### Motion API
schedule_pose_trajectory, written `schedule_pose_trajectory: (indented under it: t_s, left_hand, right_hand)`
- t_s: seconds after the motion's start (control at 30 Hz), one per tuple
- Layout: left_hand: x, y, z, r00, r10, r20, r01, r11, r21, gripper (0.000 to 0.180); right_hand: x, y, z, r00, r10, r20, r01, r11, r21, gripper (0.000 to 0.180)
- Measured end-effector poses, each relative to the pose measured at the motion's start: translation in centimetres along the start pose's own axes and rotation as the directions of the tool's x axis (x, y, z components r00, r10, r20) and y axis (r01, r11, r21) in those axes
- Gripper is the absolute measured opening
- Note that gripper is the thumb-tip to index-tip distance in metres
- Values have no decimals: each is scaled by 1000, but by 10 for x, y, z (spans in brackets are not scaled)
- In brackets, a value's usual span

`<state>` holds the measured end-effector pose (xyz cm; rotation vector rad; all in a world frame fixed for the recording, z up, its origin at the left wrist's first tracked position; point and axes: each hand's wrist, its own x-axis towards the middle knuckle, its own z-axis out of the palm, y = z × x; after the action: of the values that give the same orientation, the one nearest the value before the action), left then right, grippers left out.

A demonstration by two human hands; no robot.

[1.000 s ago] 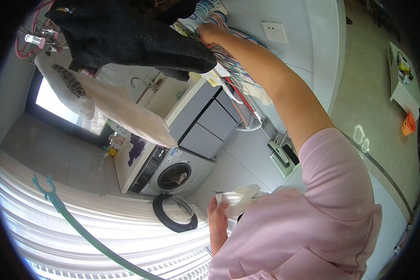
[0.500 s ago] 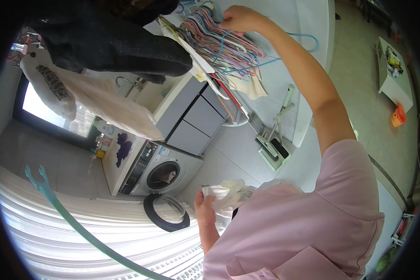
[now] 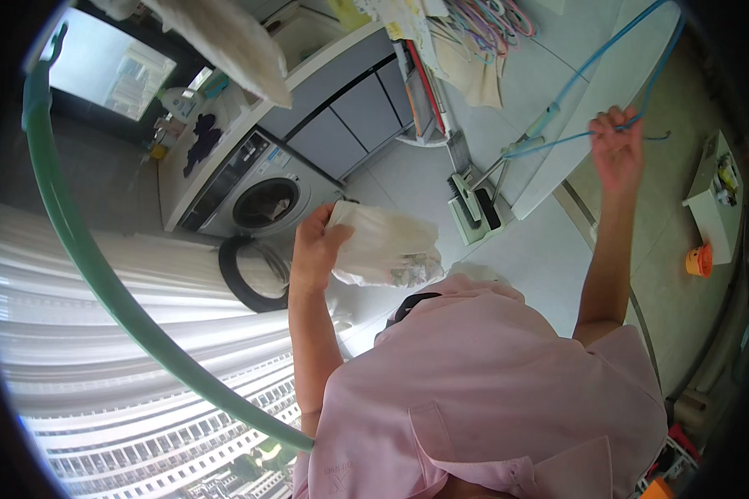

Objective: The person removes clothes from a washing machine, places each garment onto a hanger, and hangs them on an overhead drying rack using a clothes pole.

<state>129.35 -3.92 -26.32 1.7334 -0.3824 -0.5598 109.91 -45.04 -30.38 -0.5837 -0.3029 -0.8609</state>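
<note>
My left hand [image 3: 314, 241] pinches the upper edge of a cream-white cloth garment [image 3: 387, 241], which hangs in front of my body; some printed detail shows near its lower edge. Out to the right, my right hand [image 3: 618, 154] is closed around a blue clothes hanger [image 3: 587, 65], whose hook sticks out past the fingers. A green forked clothes pole [image 3: 108, 291] curves from the upper left down to my left upper arm; how it is held there is hidden.
Several coloured hangers [image 3: 491, 25] hang at the top. Below the grey cabinets [image 3: 333, 125] stands a washing machine [image 3: 266, 200] with its round door [image 3: 245, 274] swung open. A broom and dustpan [image 3: 474, 208] stand by the wall. White curtains [image 3: 133, 324] line the left.
My right hand has drawn the blue hanger away from the hanger bunch, out to the right. My left hand has raised the cream garment. The view has shifted, and the dark clothes have left it.
</note>
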Motion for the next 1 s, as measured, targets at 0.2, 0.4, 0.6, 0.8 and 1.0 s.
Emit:
schedule_pose_trajectory:
  t_s: [0.2,0.4,0.6,0.8,1.0]
  left_hand:
    - [-18,25,-3,1000,13,7,-13,1000,8,34]
    - [-40,42,-14,999,48,-15,-46,994,103,37]
    - [-65,58,-38,987,140,-80,-141,990,-2,36]
    - [-98,47,-82,933,237,-272,-85,876,474,37]
    - [-96,15,-92,881,288,-375,-48,843,535,28]
  right_hand:
    - [-11,103,57,929,224,296,-314,898,308,19]
    - [-19,184,127,819,291,495,-508,769,388,18]
    - [-34,248,133,601,666,442,-554,746,-370,19]
    - [1,218,125,631,675,383,-128,576,-807,27]
    - [15,200,137,521,735,434,186,398,-898,21]
